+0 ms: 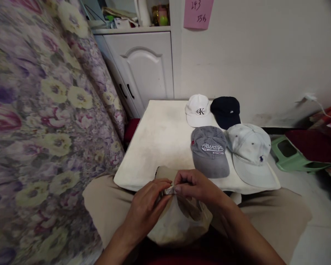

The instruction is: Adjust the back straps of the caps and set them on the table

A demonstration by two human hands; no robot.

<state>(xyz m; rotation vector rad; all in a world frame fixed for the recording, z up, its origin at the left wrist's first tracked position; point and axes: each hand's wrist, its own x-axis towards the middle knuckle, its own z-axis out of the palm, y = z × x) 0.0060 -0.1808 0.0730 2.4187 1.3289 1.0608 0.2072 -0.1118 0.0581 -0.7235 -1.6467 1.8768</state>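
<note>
A beige cap (179,226) sits in my lap at the table's near edge, its back opening turned up toward me. A light strap with markings (169,190) runs across that opening. My left hand (146,206) is closed on the strap's left part, fingers above and thumb below. Thumb and fingers of my right hand (194,186) pinch the strap's right end. Beyond the hands, a beige flap that looks like the brim (165,172) rests over the table edge. Closest on the table is a grey cap (209,151) with white lettering, just past my right hand.
On the cream-topped table (162,136) lie a white cap (198,110), a navy cap (225,111) and a pale blue cap (251,152). A flowered curtain (52,129) hangs at left. Behind stand a white cabinet (146,70) and a wall; a green stool (292,156) is at right.
</note>
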